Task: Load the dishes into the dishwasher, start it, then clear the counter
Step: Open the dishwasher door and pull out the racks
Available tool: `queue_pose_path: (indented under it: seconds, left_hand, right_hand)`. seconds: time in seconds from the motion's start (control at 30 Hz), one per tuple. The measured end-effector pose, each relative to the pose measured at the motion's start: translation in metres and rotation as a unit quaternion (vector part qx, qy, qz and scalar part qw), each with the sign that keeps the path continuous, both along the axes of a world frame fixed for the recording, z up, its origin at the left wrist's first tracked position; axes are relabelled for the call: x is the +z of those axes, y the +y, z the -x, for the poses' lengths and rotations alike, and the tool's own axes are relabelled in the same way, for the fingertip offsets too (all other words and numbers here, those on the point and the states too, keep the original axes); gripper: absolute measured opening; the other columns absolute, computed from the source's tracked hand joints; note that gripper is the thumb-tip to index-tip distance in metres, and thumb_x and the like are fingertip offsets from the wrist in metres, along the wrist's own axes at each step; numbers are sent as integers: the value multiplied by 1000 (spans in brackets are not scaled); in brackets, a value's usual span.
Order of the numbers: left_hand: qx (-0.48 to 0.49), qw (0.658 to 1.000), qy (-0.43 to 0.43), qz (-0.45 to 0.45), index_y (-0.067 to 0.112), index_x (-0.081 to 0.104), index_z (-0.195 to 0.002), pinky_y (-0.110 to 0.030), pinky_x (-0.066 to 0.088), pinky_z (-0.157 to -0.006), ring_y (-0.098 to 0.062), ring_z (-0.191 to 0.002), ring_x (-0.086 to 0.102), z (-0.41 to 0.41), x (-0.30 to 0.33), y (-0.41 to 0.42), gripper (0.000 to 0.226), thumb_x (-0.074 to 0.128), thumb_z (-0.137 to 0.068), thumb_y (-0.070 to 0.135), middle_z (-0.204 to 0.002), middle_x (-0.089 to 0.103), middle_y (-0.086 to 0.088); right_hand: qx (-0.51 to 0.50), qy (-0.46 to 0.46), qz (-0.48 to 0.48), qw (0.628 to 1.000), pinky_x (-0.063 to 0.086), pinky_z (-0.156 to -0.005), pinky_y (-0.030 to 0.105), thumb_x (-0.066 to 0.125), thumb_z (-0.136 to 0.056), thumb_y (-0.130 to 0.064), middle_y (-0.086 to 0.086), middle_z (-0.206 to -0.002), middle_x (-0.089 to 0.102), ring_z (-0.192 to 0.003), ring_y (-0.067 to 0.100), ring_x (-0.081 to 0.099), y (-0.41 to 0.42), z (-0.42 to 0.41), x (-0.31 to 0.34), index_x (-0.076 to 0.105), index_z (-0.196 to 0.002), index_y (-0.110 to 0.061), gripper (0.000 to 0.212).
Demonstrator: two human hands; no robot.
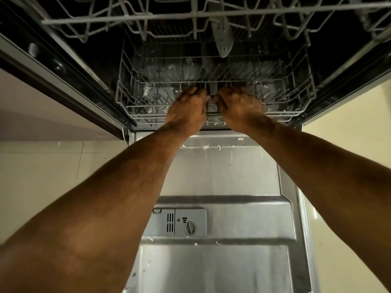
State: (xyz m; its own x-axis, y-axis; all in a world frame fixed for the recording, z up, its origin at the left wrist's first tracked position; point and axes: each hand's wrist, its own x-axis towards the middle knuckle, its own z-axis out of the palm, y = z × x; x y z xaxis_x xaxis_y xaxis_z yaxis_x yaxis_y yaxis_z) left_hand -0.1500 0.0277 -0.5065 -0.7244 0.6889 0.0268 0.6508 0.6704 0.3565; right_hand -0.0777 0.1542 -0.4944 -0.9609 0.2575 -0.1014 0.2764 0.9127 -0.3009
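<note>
The dishwasher stands open with its steel door folded down flat toward me. The grey wire lower rack sits inside the tub and holds no dishes. My left hand and my right hand both reach over the door and grip the rack's front rail, one on each side of its centre handle. Their fingers curl over the wire. The upper rack hangs above, pulled partly out, with no dishes in it. A grey spray arm shows beneath it.
A detergent dispenser with a round cap sits in the door's inner face. Small white scraps of debris lie on the door and on the lower rack. Pale floor tiles lie left and right of the door. A cabinet side borders the left.
</note>
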Motion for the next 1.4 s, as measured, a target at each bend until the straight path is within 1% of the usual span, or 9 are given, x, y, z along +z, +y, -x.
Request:
queue_pose_path:
  seconds: [0.2,0.4,0.53,0.7,0.83,1.0,1.13,1.23,1.4]
  left_hand:
    - [20,997,-77,-2,7,63,-108,-26,33,-72,-20,-91,53,7,8,4,19,47,-97,10,-107,63,-13]
    - [13,997,-74,15,14,62,-119,-26,36,-73,-30,-102,62,-18,20,-7,28,49,-95,7,-111,68,-10]
    - [-2,995,-91,31,11,60,-114,-26,34,-71,-28,-99,62,-41,16,-21,22,51,-95,9,-107,67,-10]
    - [11,992,-124,23,12,62,-109,-26,37,-71,-24,-95,61,-59,21,-30,20,51,-93,8,-107,68,-8]
    - [3,990,-139,18,8,63,-107,-25,35,-71,-26,-97,61,-80,28,-45,19,53,-91,6,-109,68,-9]
    - [-1,986,-165,16,9,63,-100,-26,35,-69,-20,-85,57,-103,32,-63,15,52,-90,5,-101,67,-9]
    - [-2,984,-174,23,10,62,-96,-26,35,-68,-22,-85,59,-134,29,-81,15,52,-88,3,-96,68,-7]
    - [-1,982,-187,27,10,60,-89,-27,37,-65,-22,-79,58,-155,26,-95,10,54,-87,2,-88,65,-6]
    - [-4,980,-196,33,9,62,-92,-27,38,-66,-26,-86,61,-191,21,-116,11,54,-86,3,-91,67,-7]
  right_hand:
    - [8,-1,21,1000,40,-79,29,33,-105,-34,11,-123,64,-105,33,62,10,9,0,55,-129,-18,36]
    - [37,-4,37,999,34,-64,9,38,-105,-27,6,-119,67,-89,17,58,3,-3,10,61,-124,-16,32]
    - [67,10,4,998,44,-75,28,41,-103,-27,13,-112,68,-97,34,65,-8,-30,-6,65,-117,-11,32]
    - [58,-1,23,998,48,-78,33,42,-104,-29,15,-108,70,-95,36,66,-16,-49,-5,65,-114,-9,32]
    - [71,74,2,995,51,-69,30,52,-99,-22,17,-99,73,-85,35,70,-33,-73,5,70,-107,-8,24]
    - [79,38,19,996,47,-63,33,50,-99,-20,19,-87,71,-73,39,67,-49,-98,6,67,-102,-5,23]
    - [47,-90,36,994,45,-75,37,43,-99,-21,14,-100,65,-92,35,61,-68,-128,7,60,-111,-11,23]
    - [54,-98,33,993,45,-75,37,42,-100,-22,13,-98,65,-90,34,62,-79,-150,5,60,-109,-11,22]
    - [58,-31,43,997,38,-56,29,42,-98,-28,12,-73,67,-66,36,65,-101,-191,4,61,-90,-11,28]
